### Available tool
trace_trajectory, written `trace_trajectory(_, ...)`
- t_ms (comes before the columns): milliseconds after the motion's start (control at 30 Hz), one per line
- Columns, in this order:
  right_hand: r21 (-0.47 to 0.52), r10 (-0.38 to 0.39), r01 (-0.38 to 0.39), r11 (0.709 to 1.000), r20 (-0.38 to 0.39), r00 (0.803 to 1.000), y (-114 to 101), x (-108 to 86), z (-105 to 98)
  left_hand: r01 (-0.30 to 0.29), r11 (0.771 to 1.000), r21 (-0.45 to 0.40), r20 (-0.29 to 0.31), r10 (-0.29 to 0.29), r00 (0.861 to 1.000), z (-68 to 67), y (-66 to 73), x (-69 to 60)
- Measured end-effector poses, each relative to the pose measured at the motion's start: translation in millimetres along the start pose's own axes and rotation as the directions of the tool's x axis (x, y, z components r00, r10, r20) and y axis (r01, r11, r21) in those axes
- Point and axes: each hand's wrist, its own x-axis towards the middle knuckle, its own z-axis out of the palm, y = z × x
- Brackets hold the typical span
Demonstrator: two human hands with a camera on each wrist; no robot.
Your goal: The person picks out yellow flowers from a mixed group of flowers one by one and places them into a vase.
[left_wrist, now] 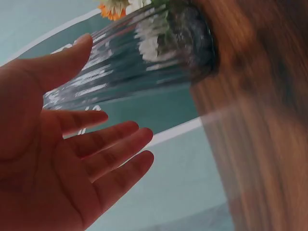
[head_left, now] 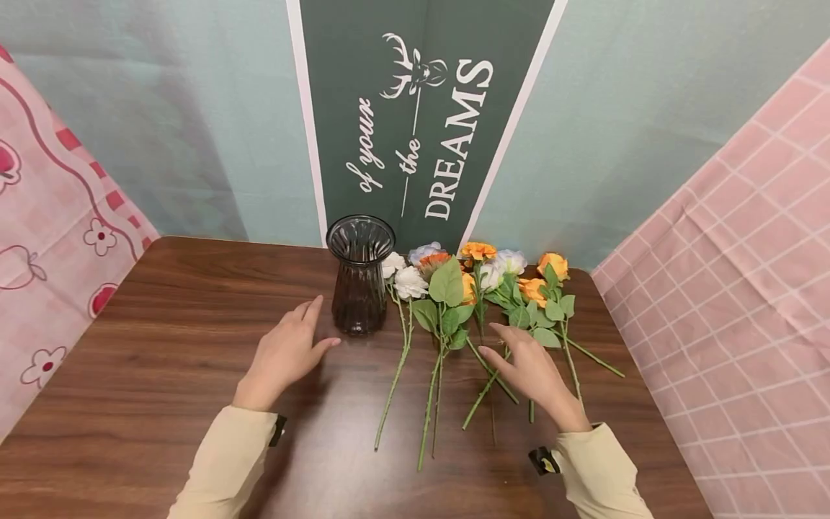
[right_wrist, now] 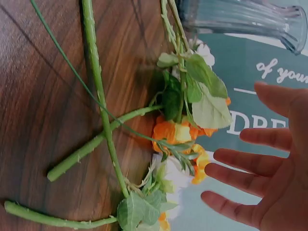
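Observation:
A dark ribbed glass vase (head_left: 359, 295) stands upright on the wooden table. The left hand (head_left: 287, 353) is just left of it, fingers spread; in the left wrist view the palm of the left hand (left_wrist: 72, 154) faces the vase (left_wrist: 130, 62) and holds nothing. Artificial flowers lie right of the vase: white ones (head_left: 411, 282), orange ones (head_left: 478, 251) and a leafy green stem (head_left: 429, 411). Above the stems at the right, the right hand (head_left: 534, 371) has its fingers extended. In the right wrist view the right hand (right_wrist: 264, 168) grips nothing, near orange petals (right_wrist: 168, 132).
The wooden table (head_left: 175, 346) reaches back to a blue-green cloth (head_left: 181, 130) with a dark printed panel (head_left: 421, 144). A pink patterned cloth (head_left: 52, 238) hangs at the left, a pink checked cloth (head_left: 733, 288) at the right.

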Motion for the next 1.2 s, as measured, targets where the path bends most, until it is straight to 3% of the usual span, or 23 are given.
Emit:
trace_trajectory(300,0.033,-0.043,0.043,0.999,-0.007,0.999,-5,3.9,10,0.057,0.982,-0.181,0.091,-0.041,0.995,31.1,-8.9,28.6)
trace_trajectory(567,0.018,-0.06,0.059,0.998,0.065,0.996,-9,9.0,14,0.113,0.962,-0.25,0.084,-0.095,0.992,53.5,-16.7,44.6)
trace_trajectory(867,0.082,-0.063,0.051,0.995,0.144,0.988,-11,17.9,6,0.134,0.946,-0.296,0.076,-0.117,0.99,63.1,-20.0,54.1)
trace_trajectory(1200,0.119,-0.038,0.015,0.993,0.195,0.98,-6,37.5,-12,0.18,0.947,-0.266,0.113,-0.155,0.982,63.9,-21.2,58.6)
